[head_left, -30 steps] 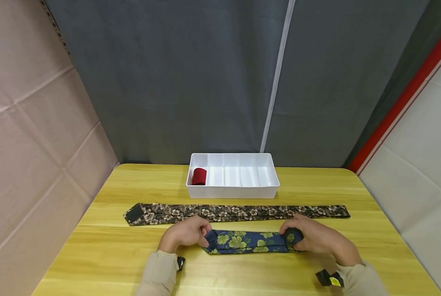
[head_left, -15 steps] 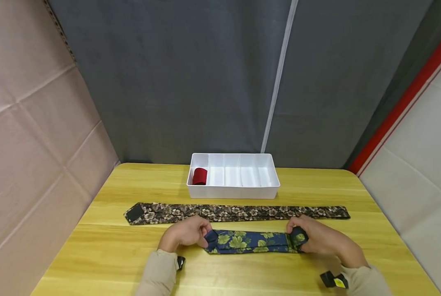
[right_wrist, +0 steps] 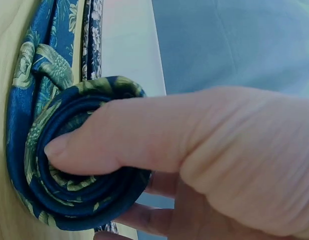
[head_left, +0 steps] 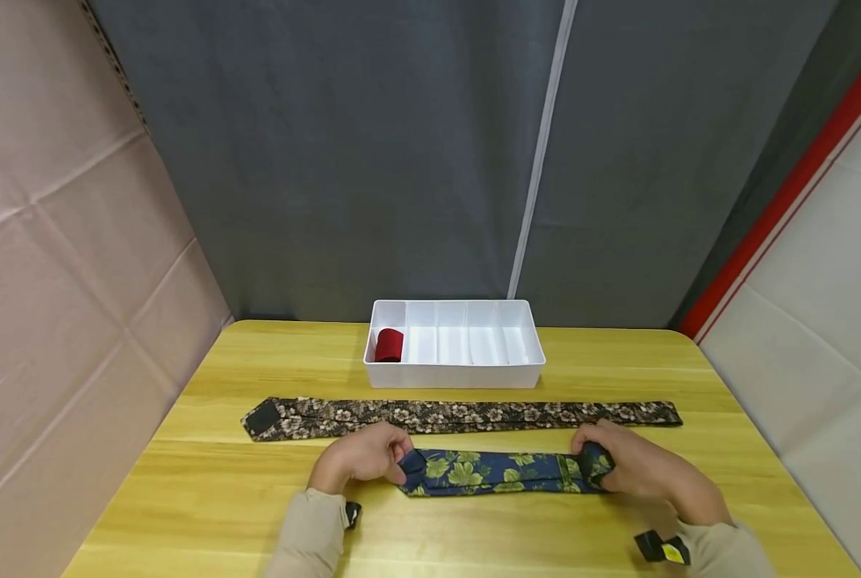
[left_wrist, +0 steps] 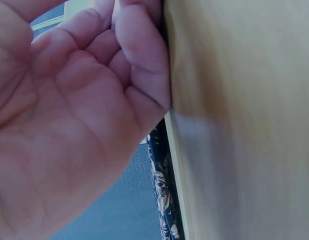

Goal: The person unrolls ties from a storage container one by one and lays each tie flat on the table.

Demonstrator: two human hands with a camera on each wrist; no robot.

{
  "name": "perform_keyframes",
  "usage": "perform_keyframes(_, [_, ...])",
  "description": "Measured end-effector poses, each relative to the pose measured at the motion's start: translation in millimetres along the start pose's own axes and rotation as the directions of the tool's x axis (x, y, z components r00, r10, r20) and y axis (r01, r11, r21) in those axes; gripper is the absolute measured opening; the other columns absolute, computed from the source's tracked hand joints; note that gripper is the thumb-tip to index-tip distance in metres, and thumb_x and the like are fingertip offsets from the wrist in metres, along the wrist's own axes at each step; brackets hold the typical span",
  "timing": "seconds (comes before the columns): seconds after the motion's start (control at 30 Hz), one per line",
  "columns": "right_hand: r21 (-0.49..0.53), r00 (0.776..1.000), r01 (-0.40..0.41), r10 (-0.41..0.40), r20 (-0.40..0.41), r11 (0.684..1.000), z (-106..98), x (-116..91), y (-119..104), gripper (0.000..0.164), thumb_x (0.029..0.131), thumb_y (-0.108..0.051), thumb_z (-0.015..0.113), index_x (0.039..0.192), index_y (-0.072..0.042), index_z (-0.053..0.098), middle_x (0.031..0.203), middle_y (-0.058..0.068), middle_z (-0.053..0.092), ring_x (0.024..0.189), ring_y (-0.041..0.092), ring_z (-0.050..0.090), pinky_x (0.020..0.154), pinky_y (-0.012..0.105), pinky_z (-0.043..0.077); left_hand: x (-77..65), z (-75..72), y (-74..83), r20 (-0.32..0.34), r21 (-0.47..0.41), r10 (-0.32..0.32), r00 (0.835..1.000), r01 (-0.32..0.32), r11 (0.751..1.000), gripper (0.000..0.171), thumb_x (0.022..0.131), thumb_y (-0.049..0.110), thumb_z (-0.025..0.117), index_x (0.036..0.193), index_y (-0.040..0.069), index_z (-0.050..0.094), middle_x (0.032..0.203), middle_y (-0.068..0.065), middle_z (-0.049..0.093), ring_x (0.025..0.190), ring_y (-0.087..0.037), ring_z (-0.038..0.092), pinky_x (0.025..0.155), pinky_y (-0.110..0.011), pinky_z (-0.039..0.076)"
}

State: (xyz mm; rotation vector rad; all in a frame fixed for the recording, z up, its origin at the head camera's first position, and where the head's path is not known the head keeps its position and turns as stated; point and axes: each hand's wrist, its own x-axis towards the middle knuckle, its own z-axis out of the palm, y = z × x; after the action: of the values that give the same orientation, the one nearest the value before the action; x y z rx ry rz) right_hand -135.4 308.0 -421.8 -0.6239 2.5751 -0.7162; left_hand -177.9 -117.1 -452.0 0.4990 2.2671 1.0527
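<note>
While grey cloth (head_left: pixel 329 160) backs the wood-grain table (head_left: pixel 459 546) in the head view, the left hand (head_left: pixel 365 456) pinches the flat end (head_left: pixel 413 469) of a blue floral necktie (head_left: pixel 488 472) lying there, the right hand (head_left: pixel 639 467) gripping its rolled end (head_left: pixel 597 461). Left wrist view: fingers (left_wrist: pixel 144 55) curl beside the tabletop. Right wrist view: the thumb (right_wrist: pixel 104 142) lies across the rolled end.

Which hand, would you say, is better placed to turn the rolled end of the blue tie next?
Probably the right hand: its thumb and fingers already grip the rolled end. The left hand pinches the opposite, flat end of the blue tie, so it seems better suited to steadying.
</note>
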Motion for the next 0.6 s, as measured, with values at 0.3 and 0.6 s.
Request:
perform_keyframes(0.3, [0.007,1.0,-0.007,0.007,-0.017,1.0,-2,-5,8,0.052,0.075,0.011,0.076,0.112,-0.022,0.06,0.118,0.01,0.059,0.112,0.034,0.059,0.082,0.044,0.055,-0.8,0.7,0.2,0.001,-0.002,0.005,1.0,-0.005,1.0,0.023,0.078,-0.003,0.081,0.095,0.006,0.067,0.079,-0.001,0.054,0.071,-0.016,0.048,0.063,-0.026,0.041])
perform_keyframes(0.6, [0.011,1.0,0.0,0.0,-0.013,1.0,-5,-10,14,0.052,0.076,0.012,0.073,0.117,-0.018,0.064,0.124,0.016,0.06,0.12,0.051,0.054,0.089,0.06,0.052,-0.3,-0.5,-1.8,-0.001,-0.003,0.005,1.0,-0.005,1.0,0.023,0.078,-0.002,0.081,0.094,0.007,0.068,0.078,0.0,0.055,0.069,-0.014,0.047,0.062,-0.024,0.04])
